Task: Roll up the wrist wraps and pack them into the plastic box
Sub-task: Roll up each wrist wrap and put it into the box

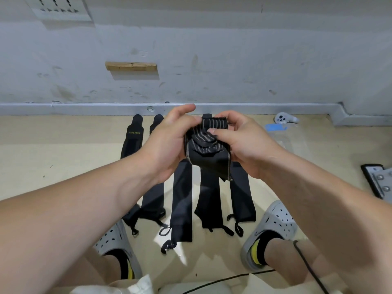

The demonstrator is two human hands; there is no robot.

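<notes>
Head view looks down on the left hand [169,143] and right hand [239,143], both raised above the floor [63,155] and clamped on one striped wrist wrap [206,145]. The left hand curls round its left side. The right hand pinches the roll, thumb on top. The roll looks loose and uneven, and a free tail [220,168] hangs below it. If either grip slackens, the coil may well spring open. Winding over skewed layers would likely give a lopsided roll, too bulky to pack. Several other wraps [182,198] lie flat on the floor beneath. A clear plastic thing [284,143] lies to the right, possibly the box; I cannot tell.
</notes>
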